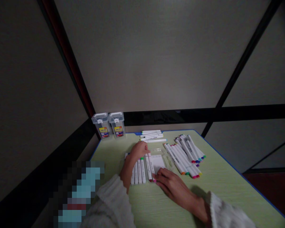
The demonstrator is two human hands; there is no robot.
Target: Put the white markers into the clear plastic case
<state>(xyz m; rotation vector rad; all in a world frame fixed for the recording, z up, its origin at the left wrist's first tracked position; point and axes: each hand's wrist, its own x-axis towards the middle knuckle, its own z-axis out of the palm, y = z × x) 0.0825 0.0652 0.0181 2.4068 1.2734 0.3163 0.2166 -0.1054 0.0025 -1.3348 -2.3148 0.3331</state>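
Note:
My left hand [137, 152] rests curled at the far end of a row of white markers [140, 169] lying side by side on the pale green table [228, 186]; what its fingers grip is hidden. My right hand [172, 186] lies flat with fingers stretched toward the near end of the same row, its fingertips touching a pink-capped marker [151, 172]. A clear flat plastic case [159, 161] lies just beyond my right fingertips.
A heap of white markers with coloured caps [185, 156] lies to the right. Several more markers [153, 135] sit at the table's far edge. Two clear lidded boxes [109, 125] stand at the back left corner. A blurred patch fills the lower left.

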